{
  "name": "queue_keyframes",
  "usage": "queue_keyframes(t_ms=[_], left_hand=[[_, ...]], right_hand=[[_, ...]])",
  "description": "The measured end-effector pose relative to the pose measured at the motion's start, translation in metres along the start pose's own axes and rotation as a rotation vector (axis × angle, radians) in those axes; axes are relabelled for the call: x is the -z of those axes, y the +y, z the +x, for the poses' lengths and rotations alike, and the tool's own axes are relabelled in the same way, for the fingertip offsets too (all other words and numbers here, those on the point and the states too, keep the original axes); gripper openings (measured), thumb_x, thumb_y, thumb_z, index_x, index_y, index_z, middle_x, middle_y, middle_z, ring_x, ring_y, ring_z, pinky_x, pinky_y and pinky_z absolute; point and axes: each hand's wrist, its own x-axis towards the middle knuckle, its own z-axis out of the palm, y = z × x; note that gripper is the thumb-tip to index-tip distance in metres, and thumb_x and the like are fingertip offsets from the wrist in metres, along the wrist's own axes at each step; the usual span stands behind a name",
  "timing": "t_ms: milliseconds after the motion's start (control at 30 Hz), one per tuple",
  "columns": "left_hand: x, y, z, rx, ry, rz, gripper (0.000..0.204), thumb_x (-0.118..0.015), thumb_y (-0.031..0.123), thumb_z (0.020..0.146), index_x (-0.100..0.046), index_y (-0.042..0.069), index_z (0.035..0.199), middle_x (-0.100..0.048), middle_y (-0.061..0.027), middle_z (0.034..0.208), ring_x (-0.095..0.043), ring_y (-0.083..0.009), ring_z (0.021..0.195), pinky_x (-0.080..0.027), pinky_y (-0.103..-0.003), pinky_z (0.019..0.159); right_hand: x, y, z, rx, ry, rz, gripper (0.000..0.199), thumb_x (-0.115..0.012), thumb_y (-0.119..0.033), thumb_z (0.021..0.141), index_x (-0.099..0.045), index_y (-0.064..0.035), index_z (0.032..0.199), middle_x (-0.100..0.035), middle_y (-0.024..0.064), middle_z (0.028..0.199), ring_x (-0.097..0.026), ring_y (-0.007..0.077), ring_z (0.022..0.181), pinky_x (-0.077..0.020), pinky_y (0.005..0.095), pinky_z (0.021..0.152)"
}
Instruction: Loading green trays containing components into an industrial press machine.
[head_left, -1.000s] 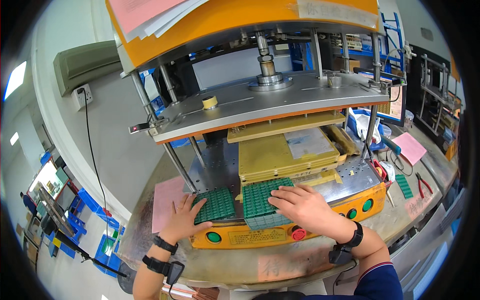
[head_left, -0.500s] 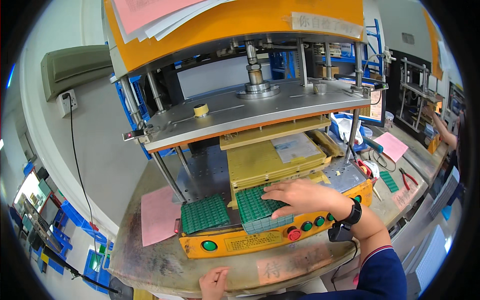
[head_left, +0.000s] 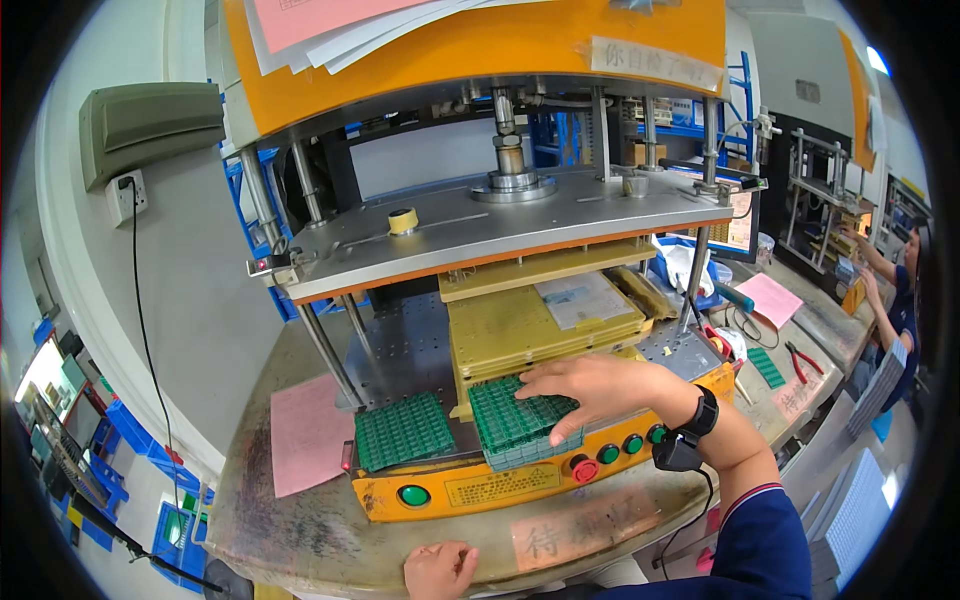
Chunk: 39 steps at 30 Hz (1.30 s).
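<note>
My right hand (head_left: 600,388) lies flat, fingers spread, on a stack of green circuit panels (head_left: 515,422) at the front of the press bed. A black band sits on that wrist. A second green panel (head_left: 404,431) lies to its left with no hand on it. My left hand (head_left: 440,569) is low at the table's front edge, loosely curled and holding nothing. Behind the panels sits a yellow fixture block (head_left: 530,330) under the grey press plate (head_left: 480,235).
The orange control strip (head_left: 470,490) carries green and red buttons. A pink sheet (head_left: 305,435) lies left of the press; another pink sheet (head_left: 770,297), pliers (head_left: 803,360) and a small green board (head_left: 768,367) lie at right. Another person (head_left: 895,290) works at the far right.
My left hand came off the left green panel and dropped to the table's front edge. My right hand stayed on the right stack. The view shifted upward.
</note>
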Motion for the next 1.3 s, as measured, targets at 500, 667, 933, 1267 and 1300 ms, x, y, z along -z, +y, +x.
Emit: queue_keyframes(t_ms=[500,667,933,1267,1300], left_hand=[[0.0,0.003,0.003,-0.058,0.086,0.056,0.011,-0.068,0.025,0.088,-0.066,0.014,0.086,-0.062,-0.0094,0.072,-0.062,-0.0311,0.064,-0.047,-0.043,0.055],[0.001,0.003,0.003,-0.039,0.076,0.046,0.01,-0.068,0.024,0.089,-0.066,0.014,0.086,-0.063,-0.0096,0.074,-0.062,-0.031,0.066,-0.048,-0.042,0.056],[0.0,0.002,0.0,-0.043,0.075,0.038,0.01,-0.067,0.024,0.089,-0.066,0.014,0.088,-0.065,-0.0093,0.078,-0.062,-0.0307,0.067,-0.049,-0.042,0.06],[0.0,0.004,0.002,-0.06,0.091,0.04,0.01,-0.067,0.024,0.089,-0.065,0.014,0.088,-0.064,-0.0088,0.078,-0.062,-0.03,0.068,-0.048,-0.042,0.06],[0.0,0.004,0.002,-0.071,0.099,0.044,0.01,-0.067,0.024,0.089,-0.065,0.014,0.088,-0.064,-0.0089,0.078,-0.062,-0.0299,0.067,-0.048,-0.042,0.059]], right_hand=[[-0.032,0.084,0.069,-0.179,0.6,-0.077,0.039,-0.064,-0.015,0.09,-0.061,-0.0051,0.128,-0.055,0.0147,0.139,-0.047,0.033,0.133,-0.0429,0.0423,0.108],[-0.042,0.094,0.084,-0.163,0.617,-0.023,0.039,-0.065,-0.014,0.09,-0.062,-0.0059,0.128,-0.055,0.0142,0.14,-0.046,0.0326,0.134,-0.041,0.042,0.11],[-0.045,0.099,0.085,-0.194,0.617,-0.035,0.038,-0.066,-0.015,0.089,-0.064,-0.0059,0.126,-0.055,0.0146,0.14,-0.045,0.0333,0.134,-0.042,0.0426,0.109],[-0.041,0.095,0.084,-0.208,0.598,-0.063,0.037,-0.065,-0.015,0.09,-0.064,-0.0055,0.126,-0.055,0.0142,0.14,-0.046,0.0322,0.134,-0.0428,0.0423,0.108],[-0.04,0.095,0.084,-0.214,0.588,-0.071,0.037,-0.065,-0.016,0.09,-0.064,-0.0056,0.126,-0.055,0.014,0.14,-0.046,0.0319,0.134,-0.0427,0.0423,0.108]])
